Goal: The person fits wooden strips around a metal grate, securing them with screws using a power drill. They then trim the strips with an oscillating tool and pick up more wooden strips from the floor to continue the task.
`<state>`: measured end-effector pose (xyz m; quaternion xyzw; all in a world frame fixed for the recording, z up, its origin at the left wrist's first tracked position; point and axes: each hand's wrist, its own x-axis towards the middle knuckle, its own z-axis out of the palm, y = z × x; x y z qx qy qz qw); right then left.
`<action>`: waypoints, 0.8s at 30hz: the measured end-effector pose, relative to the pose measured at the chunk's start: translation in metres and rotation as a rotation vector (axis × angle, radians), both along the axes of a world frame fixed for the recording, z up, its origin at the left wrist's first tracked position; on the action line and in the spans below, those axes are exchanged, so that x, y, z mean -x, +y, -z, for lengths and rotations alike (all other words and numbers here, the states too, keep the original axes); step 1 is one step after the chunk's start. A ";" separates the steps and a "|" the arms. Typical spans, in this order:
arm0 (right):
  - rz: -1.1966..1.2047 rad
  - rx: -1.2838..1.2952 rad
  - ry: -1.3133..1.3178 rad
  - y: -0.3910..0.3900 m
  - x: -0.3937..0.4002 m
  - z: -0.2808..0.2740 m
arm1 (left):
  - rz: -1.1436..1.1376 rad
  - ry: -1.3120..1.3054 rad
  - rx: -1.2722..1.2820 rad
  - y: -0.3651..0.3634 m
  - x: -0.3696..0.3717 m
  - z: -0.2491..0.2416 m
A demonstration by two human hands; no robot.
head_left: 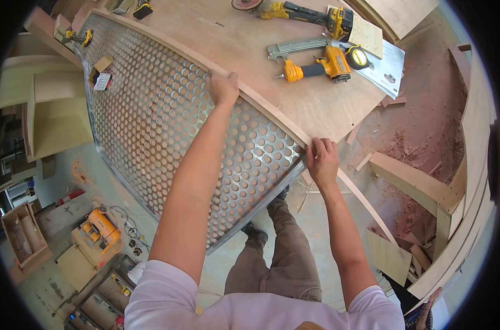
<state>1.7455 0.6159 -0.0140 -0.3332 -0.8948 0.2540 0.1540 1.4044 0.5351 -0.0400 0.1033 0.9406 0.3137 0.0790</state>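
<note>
A long thin wooden strip (266, 105) runs diagonally along the edge of a perforated metal sheet (151, 113), which lies on a plywood surface (250, 52). My left hand (223, 88) is closed around the strip partway along it, the fingertips hidden by the hand. At the strip's near end, my right hand (322, 159) pinches it by the sheet's corner, thumb on one side and fingers curled over the top. Beyond the strip rest an orange nail gun (318, 67) and a yellow tape measure (357, 57).
An angle grinder (305, 14) and printed sheets (390, 66) lie at the far right of the plywood. A drill (76, 37) and a small cardboard box (102, 63) sit on the metal. Curved wooden frames (409, 179) stand right; an orange compressor (102, 228) is lower left.
</note>
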 end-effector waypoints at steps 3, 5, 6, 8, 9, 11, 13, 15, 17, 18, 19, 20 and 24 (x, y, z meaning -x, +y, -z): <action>-0.027 0.009 -0.009 0.003 -0.007 0.000 | 0.021 -0.083 -0.038 -0.004 0.003 0.013; -0.003 0.051 0.021 0.004 -0.012 -0.003 | 0.014 -0.112 -0.111 -0.008 0.013 0.006; 0.038 0.094 0.030 0.000 -0.025 -0.009 | -0.001 -0.118 -0.162 -0.012 0.010 -0.001; 0.144 0.176 -0.159 -0.005 -0.076 -0.009 | -0.103 -0.060 -0.045 -0.024 0.012 -0.013; 0.131 0.177 -0.293 -0.005 -0.105 -0.012 | -0.153 -0.038 0.003 -0.026 0.017 -0.017; 0.139 0.181 -0.462 -0.008 -0.168 -0.010 | -0.186 -0.009 0.015 -0.052 0.049 0.005; 0.104 0.247 -0.589 -0.013 -0.222 -0.008 | -0.206 -0.046 -0.065 -0.071 0.079 0.002; 0.217 0.456 -0.486 -0.018 -0.250 0.009 | -0.201 -0.005 -0.078 -0.082 0.094 -0.025; 0.352 0.614 -0.262 -0.037 -0.266 0.026 | -0.197 0.053 -0.013 -0.100 0.116 -0.011; 0.230 0.385 -0.401 -0.037 -0.254 0.021 | -0.102 0.070 0.058 -0.130 0.146 0.032; 0.189 0.301 -0.401 -0.038 -0.235 0.014 | -0.008 0.094 0.123 -0.158 0.174 0.075; 0.178 0.202 -0.285 -0.040 -0.201 -0.012 | 0.015 -0.013 0.010 -0.149 0.134 0.057; 0.186 0.387 0.054 -0.099 -0.147 -0.031 | 0.026 -0.226 -0.130 -0.120 -0.011 -0.004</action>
